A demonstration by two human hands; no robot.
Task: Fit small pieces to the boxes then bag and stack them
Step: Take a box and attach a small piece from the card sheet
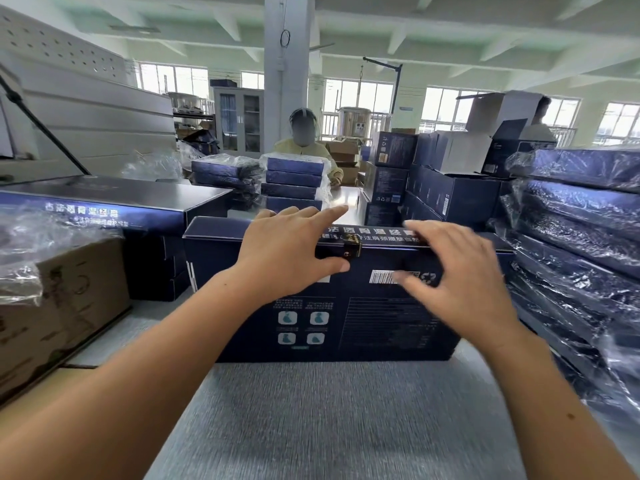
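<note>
A dark blue box (pixel 346 306) stands on the grey table (pixel 329 420) straight ahead of the person, its printed front face toward the camera. A small brass clasp (pixel 354 247) sits at the middle of its upper front edge, where lid meets body. A white barcode label (pixel 382 277) lies just below and to the right of the clasp.

The left hand (pixel 287 251) lies over the box's top front edge, left of the clasp. Its fingers are straight and spread across the lid. Its thumb runs along the front face with the tip just beside the clasp, and it holds nothing.

The right hand (pixel 457 275) is blurred. It is in front of the box's upper right part with fingers spread wide and slightly bent, the thumb tip over the barcode label. It grips nothing, and whether it touches the box cannot be told. The clasp lies between the two hands, nearer the left thumb.

At the right edge a tall stack of bagged boxes (pixel 581 237) in clear plastic rises beside the table. To the left a cardboard carton (pixel 69 306) under plastic film stands near a flat blue box (pixel 104 202). Behind the central box, a smaller pile of wrapped boxes (pixel 294 181) stands in front of another person (pixel 304 147) seated across the table. A white pillar (pixel 285 64) rises behind that person.
</note>
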